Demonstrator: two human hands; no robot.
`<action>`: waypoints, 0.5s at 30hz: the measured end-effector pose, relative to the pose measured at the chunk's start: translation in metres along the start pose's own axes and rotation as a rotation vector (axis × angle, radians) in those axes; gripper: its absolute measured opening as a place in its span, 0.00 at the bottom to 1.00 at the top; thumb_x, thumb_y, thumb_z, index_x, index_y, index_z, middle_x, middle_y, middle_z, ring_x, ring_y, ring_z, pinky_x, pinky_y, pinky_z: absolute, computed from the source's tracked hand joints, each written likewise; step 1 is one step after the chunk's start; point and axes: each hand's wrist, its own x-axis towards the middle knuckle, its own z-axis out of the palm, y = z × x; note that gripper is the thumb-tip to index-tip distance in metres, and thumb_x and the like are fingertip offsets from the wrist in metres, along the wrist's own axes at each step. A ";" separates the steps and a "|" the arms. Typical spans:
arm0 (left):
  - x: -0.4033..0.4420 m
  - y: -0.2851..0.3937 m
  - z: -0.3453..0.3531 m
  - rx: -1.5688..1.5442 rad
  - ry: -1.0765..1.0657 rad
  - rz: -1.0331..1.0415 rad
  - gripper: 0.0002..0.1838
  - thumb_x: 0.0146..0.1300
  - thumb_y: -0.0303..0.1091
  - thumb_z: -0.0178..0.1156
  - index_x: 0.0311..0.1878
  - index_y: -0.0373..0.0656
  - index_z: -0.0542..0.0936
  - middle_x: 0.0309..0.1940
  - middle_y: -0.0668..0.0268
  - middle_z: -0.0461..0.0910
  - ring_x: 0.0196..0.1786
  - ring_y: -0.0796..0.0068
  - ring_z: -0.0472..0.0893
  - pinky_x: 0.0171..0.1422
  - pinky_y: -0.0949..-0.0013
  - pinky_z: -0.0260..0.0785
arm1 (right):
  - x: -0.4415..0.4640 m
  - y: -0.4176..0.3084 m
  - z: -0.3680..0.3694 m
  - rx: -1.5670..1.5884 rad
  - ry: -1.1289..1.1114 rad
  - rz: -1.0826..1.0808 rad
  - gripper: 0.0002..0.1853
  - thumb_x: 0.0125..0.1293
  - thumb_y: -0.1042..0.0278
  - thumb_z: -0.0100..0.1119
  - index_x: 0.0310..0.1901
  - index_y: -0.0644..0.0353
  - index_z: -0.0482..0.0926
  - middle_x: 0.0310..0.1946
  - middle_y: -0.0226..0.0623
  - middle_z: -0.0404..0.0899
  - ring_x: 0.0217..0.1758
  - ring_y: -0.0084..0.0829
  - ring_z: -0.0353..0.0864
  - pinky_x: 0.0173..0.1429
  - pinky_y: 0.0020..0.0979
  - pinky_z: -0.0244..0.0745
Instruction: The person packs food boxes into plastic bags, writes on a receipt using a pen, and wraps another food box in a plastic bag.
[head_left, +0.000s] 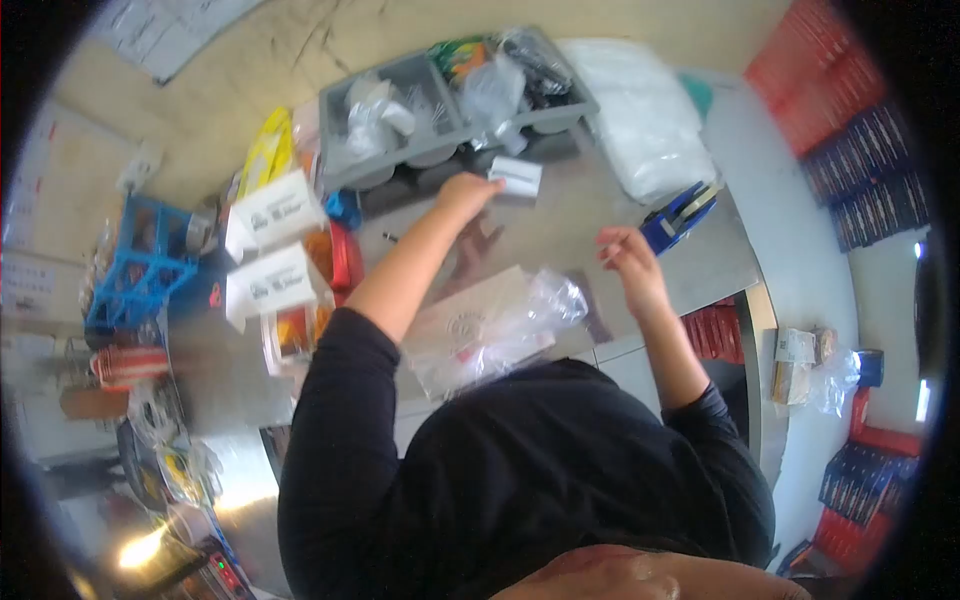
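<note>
My left hand (468, 194) reaches to the far side of the metal table (390, 215), its fingertips closed at the left edge of a small white card or paper (517, 177). To the right, my right hand (630, 262) is raised with its fingers curled, near the blue tape dispenser (680, 217); whatever the fingers may hold is too small to make out. Close to my body lies a flat package (462, 325) with clear plastic film (556, 298) over its right end.
A grey divided bin (390, 165) with bagged items stands at the back. White plastic sheets (640, 120) lie right of it. Two open white boxes (280, 285) stand at the left, near a blue rack (150, 260). Red and blue boxes (870, 180) are stacked far right.
</note>
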 end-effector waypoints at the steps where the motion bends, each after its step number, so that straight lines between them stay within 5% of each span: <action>1: 0.027 -0.004 0.015 0.209 -0.092 -0.120 0.27 0.46 0.56 0.62 0.39 0.41 0.80 0.35 0.54 0.80 0.37 0.52 0.79 0.43 0.62 0.69 | -0.004 0.005 0.000 0.012 0.028 -0.016 0.12 0.61 0.68 0.49 0.46 0.61 0.70 0.39 0.31 0.72 0.40 0.23 0.71 0.44 0.24 0.64; 3: 0.037 -0.007 0.037 0.281 0.064 0.125 0.25 0.48 0.52 0.63 0.39 0.38 0.79 0.34 0.53 0.80 0.39 0.57 0.79 0.45 0.64 0.69 | -0.011 0.026 -0.006 0.021 0.111 0.115 0.11 0.59 0.71 0.49 0.44 0.61 0.72 0.37 0.31 0.72 0.39 0.22 0.70 0.43 0.23 0.64; 6: -0.001 0.067 0.031 0.027 -0.104 0.484 0.18 0.54 0.43 0.61 0.41 0.37 0.78 0.36 0.55 0.80 0.39 0.66 0.80 0.45 0.68 0.70 | -0.025 0.039 -0.037 -0.030 0.252 0.144 0.12 0.59 0.70 0.51 0.44 0.62 0.72 0.36 0.31 0.71 0.39 0.21 0.69 0.44 0.22 0.64; 7: -0.017 0.091 0.034 0.035 -0.148 0.493 0.18 0.54 0.43 0.61 0.41 0.37 0.78 0.36 0.55 0.80 0.39 0.66 0.80 0.45 0.68 0.70 | -0.028 0.034 -0.044 -0.017 0.292 0.160 0.12 0.59 0.70 0.51 0.44 0.62 0.72 0.36 0.31 0.71 0.39 0.21 0.69 0.44 0.22 0.64; 9: -0.049 0.124 0.047 -0.721 -0.647 0.320 0.11 0.59 0.33 0.57 0.43 0.38 0.77 0.37 0.61 0.80 0.38 0.76 0.79 0.42 0.74 0.70 | -0.027 0.013 -0.049 -0.305 0.251 -0.156 0.11 0.59 0.69 0.54 0.42 0.63 0.73 0.34 0.30 0.74 0.38 0.20 0.71 0.44 0.22 0.66; 13: -0.062 0.158 0.082 -0.730 -0.614 0.389 0.09 0.61 0.28 0.55 0.43 0.39 0.76 0.36 0.66 0.79 0.37 0.81 0.77 0.41 0.77 0.70 | -0.013 -0.001 -0.028 -0.179 0.207 -0.435 0.11 0.59 0.71 0.56 0.43 0.64 0.73 0.36 0.30 0.77 0.39 0.20 0.74 0.43 0.21 0.68; 15: -0.052 0.169 0.095 -0.914 -0.475 0.290 0.08 0.61 0.29 0.55 0.43 0.38 0.76 0.35 0.67 0.79 0.35 0.82 0.77 0.40 0.77 0.70 | -0.018 -0.004 -0.018 0.355 -0.055 0.124 0.15 0.57 0.72 0.59 0.46 0.66 0.72 0.42 0.35 0.77 0.45 0.22 0.75 0.48 0.24 0.70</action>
